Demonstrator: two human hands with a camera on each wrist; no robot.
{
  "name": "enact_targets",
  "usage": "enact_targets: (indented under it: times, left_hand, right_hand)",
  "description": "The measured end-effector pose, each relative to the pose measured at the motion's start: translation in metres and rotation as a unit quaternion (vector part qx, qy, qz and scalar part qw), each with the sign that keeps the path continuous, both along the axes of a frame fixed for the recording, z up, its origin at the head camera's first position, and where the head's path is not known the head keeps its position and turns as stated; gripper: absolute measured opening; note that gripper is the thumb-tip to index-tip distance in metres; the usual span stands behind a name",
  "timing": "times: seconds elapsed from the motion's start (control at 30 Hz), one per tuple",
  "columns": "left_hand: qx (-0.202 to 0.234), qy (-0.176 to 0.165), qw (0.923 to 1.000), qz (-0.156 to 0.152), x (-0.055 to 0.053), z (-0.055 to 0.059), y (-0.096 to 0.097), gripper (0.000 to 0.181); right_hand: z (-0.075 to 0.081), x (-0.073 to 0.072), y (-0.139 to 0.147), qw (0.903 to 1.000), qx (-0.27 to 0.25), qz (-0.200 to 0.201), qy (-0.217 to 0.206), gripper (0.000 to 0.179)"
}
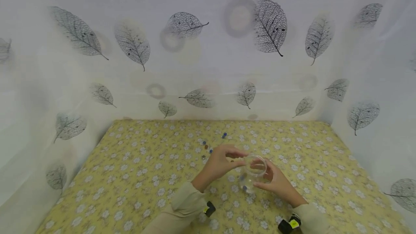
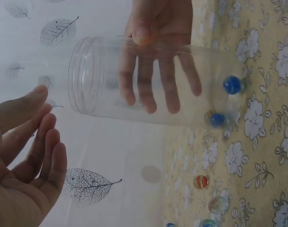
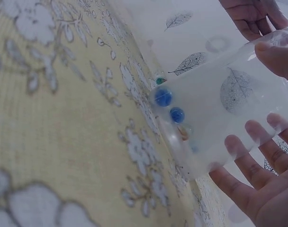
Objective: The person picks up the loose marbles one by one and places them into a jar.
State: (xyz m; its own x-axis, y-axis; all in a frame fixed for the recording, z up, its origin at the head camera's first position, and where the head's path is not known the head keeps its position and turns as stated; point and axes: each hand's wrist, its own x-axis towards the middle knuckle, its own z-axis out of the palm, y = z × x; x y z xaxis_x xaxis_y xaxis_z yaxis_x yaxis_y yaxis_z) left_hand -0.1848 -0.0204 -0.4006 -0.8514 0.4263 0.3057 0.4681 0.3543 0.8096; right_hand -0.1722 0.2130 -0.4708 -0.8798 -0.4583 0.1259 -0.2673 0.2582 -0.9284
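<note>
A clear, wide-mouthed jar (image 1: 247, 180) stands over the flowered cloth, its mouth upward. My right hand (image 1: 277, 182) holds it from the side, thumb on one side and spread fingers on the other in the right wrist view. At the jar's bottom lie several marbles, among them a large blue marble (image 2: 232, 85) and a smaller blue marble (image 3: 177, 115). Beside the rim, my left hand (image 1: 220, 162) hovers with loosely bent fingers; the left wrist view shows nothing between its thumb and fingertips.
Several loose marbles lie on the cloth (image 1: 136, 176) beyond my left hand, including a blue marble (image 1: 225, 134) farther back and a red-orange marble (image 2: 201, 181). A leaf-printed white curtain (image 1: 208, 64) encloses the back and sides.
</note>
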Motion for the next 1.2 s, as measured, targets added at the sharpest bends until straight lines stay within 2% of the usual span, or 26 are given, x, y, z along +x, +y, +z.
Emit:
enact_targets:
  times: [0.17,0.33,0.63,0.83,1.0,1.2]
  left_hand:
    - [0.002,-0.02,0.9996,0.019,0.003,-0.003,-0.009,0.024]
    - [0.021,-0.034,0.9989,0.024,0.003,-0.002,-0.018,0.026]
    - [0.019,-0.028,0.9988,0.037,-0.004,0.002,-0.028,0.027]
    - [0.023,-0.026,0.9981,0.051,-0.008,-0.003,-0.032,0.024]
    - [0.03,-0.04,0.9966,0.065,-0.009,-0.008,-0.039,0.026]
    - [0.017,-0.054,0.9941,0.092,-0.014,-0.015,-0.05,0.028]
  right_hand:
    - [0.004,0.001,0.001,0.9999,0.013,-0.002,-0.002,0.064]
    - [0.006,-0.002,0.001,0.9997,0.021,0.0,-0.009,0.065]
    - [0.012,-0.004,0.004,0.9992,0.04,-0.005,-0.008,0.065]
    - [0.014,-0.005,0.005,0.9989,0.046,-0.003,0.004,0.065]
    - [0.014,-0.005,0.002,0.9985,0.054,-0.007,-0.004,0.067]
    - [0.012,-0.003,0.0,0.998,0.063,-0.001,0.007,0.066]
